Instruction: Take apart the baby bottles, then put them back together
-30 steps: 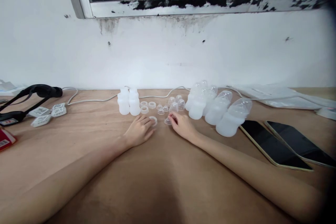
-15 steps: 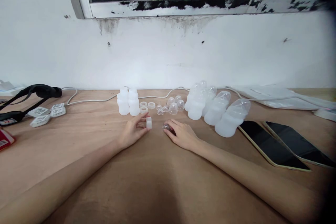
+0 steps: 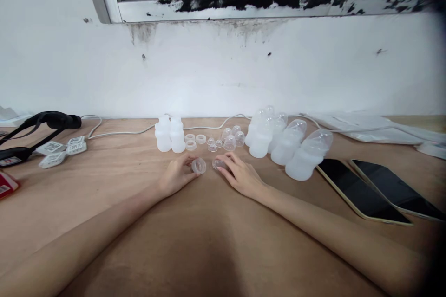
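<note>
My left hand [image 3: 178, 175] pinches a translucent bottle collar ring [image 3: 199, 165] between thumb and fingers, its round opening turned towards me. Close to its right, my right hand [image 3: 241, 175] has its fingertips closed on a clear bottle nipple [image 3: 219, 164], partly hidden by the fingers. The two pieces are apart, just above the wooden table [image 3: 195, 232]. Behind the left hand lie several collar rings [image 3: 191, 145]. More clear nipples [image 3: 212, 147] sit beyond the gap between the hands, beside several clear dome caps [image 3: 229, 143].
White bottles [image 3: 178, 139] stand at the back left. Several capped bottles [image 3: 300, 162] stand to the right, near two phones [image 3: 362, 192]. A white cable [image 3: 121, 134] runs along the wall. Black headgear [image 3: 57, 120] and white packets [image 3: 52, 159] lie far left.
My left hand has turned the collar ring from edge-on to facing me. My right hand's fingers have shifted on the nipple, and its tilt has changed slightly.
</note>
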Motion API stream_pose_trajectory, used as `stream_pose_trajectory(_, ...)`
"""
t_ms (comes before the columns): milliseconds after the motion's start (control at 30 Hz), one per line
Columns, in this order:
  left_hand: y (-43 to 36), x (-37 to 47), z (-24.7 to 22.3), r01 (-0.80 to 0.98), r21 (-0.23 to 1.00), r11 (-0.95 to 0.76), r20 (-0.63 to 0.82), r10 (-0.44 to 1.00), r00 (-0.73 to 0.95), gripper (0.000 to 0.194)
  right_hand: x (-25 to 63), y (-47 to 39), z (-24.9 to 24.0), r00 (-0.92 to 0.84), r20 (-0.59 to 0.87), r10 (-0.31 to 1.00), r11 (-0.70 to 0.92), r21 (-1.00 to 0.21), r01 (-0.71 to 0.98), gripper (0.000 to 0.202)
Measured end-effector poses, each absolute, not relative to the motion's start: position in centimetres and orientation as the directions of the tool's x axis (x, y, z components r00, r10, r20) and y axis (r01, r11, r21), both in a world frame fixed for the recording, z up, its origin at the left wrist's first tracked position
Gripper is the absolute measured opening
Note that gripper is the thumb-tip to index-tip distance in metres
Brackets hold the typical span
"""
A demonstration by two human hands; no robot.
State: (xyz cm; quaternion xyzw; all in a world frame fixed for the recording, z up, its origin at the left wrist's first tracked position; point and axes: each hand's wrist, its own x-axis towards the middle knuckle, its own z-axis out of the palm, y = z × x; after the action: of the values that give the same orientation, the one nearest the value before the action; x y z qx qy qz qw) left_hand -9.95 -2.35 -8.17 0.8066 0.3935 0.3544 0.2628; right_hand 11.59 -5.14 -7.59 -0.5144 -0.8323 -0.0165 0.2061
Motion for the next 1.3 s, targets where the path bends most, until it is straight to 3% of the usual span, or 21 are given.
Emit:
stream_pose_trajectory(167,-2.0,-9.7,-8.7,0.365,0.806,-0.467,0.270,0.837,0.476,0.042,11.6,-5.0,-7.7,-0.429,0.345,0.835,0.493,-0.122,0.861,0.031)
stream_pose_trajectory(433,-2.0,-9.6,-8.9,0.362,0.819,-0.445,0.250,0.846,0.471,0.042,11.7,-5.0,-7.9,-0.430,0.355,0.830,0.499,-0.130,0.857,0.030)
stream_pose_trajectory(667,-2.3,-9.4,-8.3,0.373,0.804,-0.464,0.256,0.835,0.488,0.045,11.6,-4.5,-8.2,-0.295,0.537,0.790,0.555,-0.422,0.717,0.030)
stream_pose_trajectory(767,-2.4,-9.3,-8.2,0.349,0.803,-0.484,0.271,0.817,0.509,0.044,11.4,-4.6,-8.1,-0.267,0.587,0.765,0.583,-0.453,0.675,0.023)
stream_pose_trajectory(1067,-2.4,-9.0,-8.0,0.335,0.862,-0.381,0.188,0.853,0.487,0.046,11.3,-4.7,-8.0,-0.334,0.623,0.708,0.658,-0.409,0.632,0.021)
stream_pose_trajectory(1167,-2.7,-8.6,-7.5,0.275,0.909,-0.311,0.149,0.862,0.484,0.046,11.2,-4.8,-8.0,-0.421,0.632,0.651,0.718,-0.334,0.610,0.029)
stream_pose_trajectory(1300,-3.3,-7.9,-7.4,0.229,0.901,-0.369,0.222,0.843,0.490,0.044,10.9,-5.3,-7.9,-0.593,0.572,0.567,0.789,-0.172,0.590,0.040)
